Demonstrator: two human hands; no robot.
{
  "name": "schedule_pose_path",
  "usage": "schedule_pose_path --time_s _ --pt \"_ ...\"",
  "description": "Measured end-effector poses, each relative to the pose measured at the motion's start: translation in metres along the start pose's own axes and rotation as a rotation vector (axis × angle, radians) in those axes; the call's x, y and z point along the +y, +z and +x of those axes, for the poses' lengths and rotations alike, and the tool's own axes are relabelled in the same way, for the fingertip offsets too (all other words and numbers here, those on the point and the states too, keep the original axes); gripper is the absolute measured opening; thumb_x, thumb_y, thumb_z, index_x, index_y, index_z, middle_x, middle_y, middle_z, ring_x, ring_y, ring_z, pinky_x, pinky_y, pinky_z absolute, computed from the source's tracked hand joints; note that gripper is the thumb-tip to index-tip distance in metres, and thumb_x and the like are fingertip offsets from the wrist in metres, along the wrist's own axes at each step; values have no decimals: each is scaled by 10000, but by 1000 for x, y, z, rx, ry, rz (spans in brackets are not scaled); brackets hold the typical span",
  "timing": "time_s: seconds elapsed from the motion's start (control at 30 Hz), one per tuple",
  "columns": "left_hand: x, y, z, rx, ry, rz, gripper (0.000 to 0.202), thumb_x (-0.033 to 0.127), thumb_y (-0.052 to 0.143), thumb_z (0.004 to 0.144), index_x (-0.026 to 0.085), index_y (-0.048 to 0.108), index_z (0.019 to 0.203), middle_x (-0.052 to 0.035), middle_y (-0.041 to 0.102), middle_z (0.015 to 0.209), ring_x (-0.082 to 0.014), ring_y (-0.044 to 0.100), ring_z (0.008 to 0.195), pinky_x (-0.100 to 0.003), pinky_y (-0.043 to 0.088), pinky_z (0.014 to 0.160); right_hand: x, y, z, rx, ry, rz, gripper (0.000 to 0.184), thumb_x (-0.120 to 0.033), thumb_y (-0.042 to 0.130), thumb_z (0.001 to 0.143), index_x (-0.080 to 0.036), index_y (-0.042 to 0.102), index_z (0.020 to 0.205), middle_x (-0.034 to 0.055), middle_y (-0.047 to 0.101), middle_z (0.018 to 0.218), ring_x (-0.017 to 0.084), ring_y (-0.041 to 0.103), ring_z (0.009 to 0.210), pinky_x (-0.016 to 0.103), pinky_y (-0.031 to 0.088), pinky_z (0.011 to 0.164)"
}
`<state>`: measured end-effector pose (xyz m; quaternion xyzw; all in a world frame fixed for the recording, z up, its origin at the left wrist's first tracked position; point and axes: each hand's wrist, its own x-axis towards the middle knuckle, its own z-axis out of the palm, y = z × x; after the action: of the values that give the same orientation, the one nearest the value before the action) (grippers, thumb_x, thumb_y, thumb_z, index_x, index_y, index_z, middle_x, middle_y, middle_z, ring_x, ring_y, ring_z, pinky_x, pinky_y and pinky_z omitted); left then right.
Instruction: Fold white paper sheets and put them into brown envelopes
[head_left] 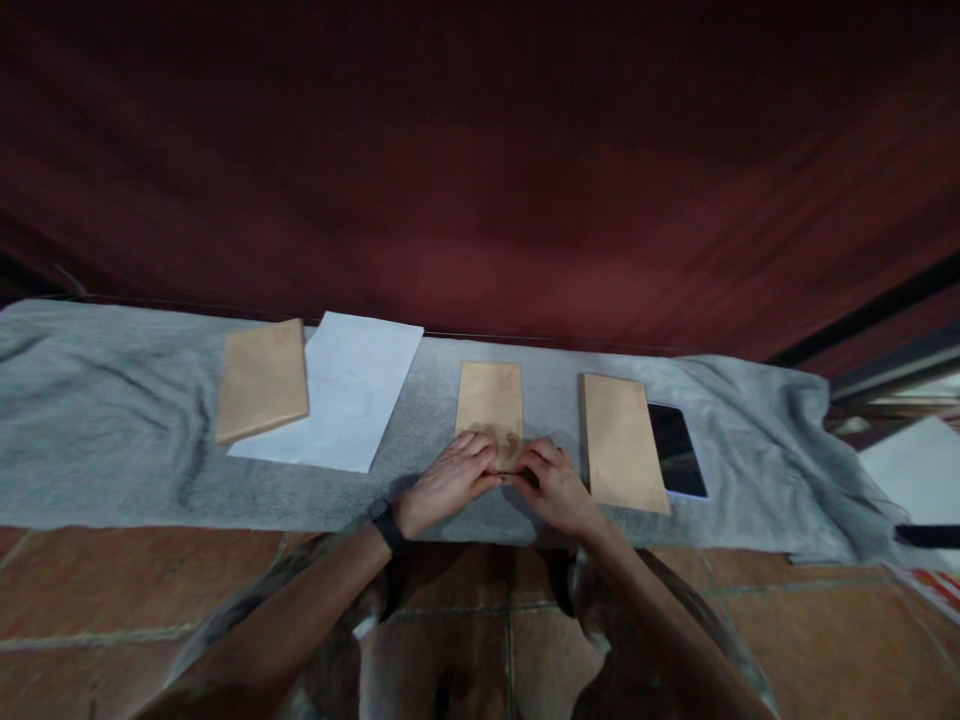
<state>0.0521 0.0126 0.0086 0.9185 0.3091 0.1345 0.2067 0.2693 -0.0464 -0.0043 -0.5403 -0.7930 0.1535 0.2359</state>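
Note:
A brown paper envelope lies in the middle of the grey cloth. My left hand and my right hand both rest on its near end, fingers curled and pressed onto the near edge. A dark band sits on my left wrist. A second brown envelope lies just to the right of my right hand. A third brown envelope lies at the left, overlapping a white sheet of paper.
A dark tablet or phone lies partly under the right envelope. A dark red curtain hangs behind the cloth. The floor is brown tile. White objects sit at the far right edge.

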Motion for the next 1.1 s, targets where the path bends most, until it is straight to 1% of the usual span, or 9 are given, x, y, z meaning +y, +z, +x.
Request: schedule_pose_path --time_s 0.1,0.2,0.33,0.43,0.53,0.63,0.73,0.9,1.1 --pt "0 1 0 25 -17 47 160 361 606 960 206 585 926 -52 590 1082 -229 532 1089 -397 458 985 0 5 -2 15 12 -44 35 -209 602 947 -203 634 933 53 626 1031 206 596 998 350 452 891" --pt "-1 5 -2 67 -56 147 182 361 555 987 185 590 1017 -84 606 1128 -251 542 1119 -421 456 993 -2 8 -4 38 41 -84 50 -199 577 952 -195 619 926 63 621 1026 214 588 995 354 457 890" --pt "-3 12 -5 97 -68 282 292 371 522 1002 163 569 1202 -134 593 1314 -279 536 1236 -444 436 1036 -11 10 -6 55 82 -145 97 -194 535 963 -182 628 988 92 632 1071 234 587 1020 377 470 903" --pt "-6 16 -6 115 -64 314 353 352 478 1022 169 534 1319 -126 481 1507 -269 436 1394 -434 379 1127 -23 18 -10 54 36 -182 239 -192 459 993 -170 628 1161 119 634 1218 242 585 1105 398 471 961" --pt "-10 19 -6 112 -47 328 413 310 398 1046 198 468 1438 -88 399 1590 -225 328 1484 -421 296 1209 -39 32 -17 54 -40 -204 426 -292 424 1026 -116 503 1405 159 551 1422 254 507 1301 411 436 1078" --pt "-12 22 -6 121 -71 356 457 286 335 1055 232 420 1500 -55 351 1623 -198 283 1510 -425 241 1244 -50 47 -24 103 -27 -278 586 -404 430 1029 -54 395 1498 195 479 1510 288 407 1420 460 377 1156" --pt "-12 23 -7 137 -129 388 485 317 328 1055 238 390 1529 -49 308 1640 -203 260 1519 -433 227 1252 -51 54 -30 158 -7 -350 650 -468 455 1018 -39 393 1502 211 467 1521 313 384 1445 487 361 1174" --pt "-11 20 -10 150 -192 404 531 375 345 1046 199 363 1546 -74 314 1632 -220 259 1519 -454 231 1251 -44 52 -34 206 23 -410 678 -472 442 1022 -10 364 1513 239 429 1538 323 369 1459 494 373 1171" --pt "2 20 1 151 -214 378 514 339 298 1053 104 437 1488 -139 411 1576 -231 329 1491 -451 222 1256 -43 56 -34 220 32 -432 669 -452 437 1021 -9 361 1516 240 412 1548 327 372 1458 496 372 1176"
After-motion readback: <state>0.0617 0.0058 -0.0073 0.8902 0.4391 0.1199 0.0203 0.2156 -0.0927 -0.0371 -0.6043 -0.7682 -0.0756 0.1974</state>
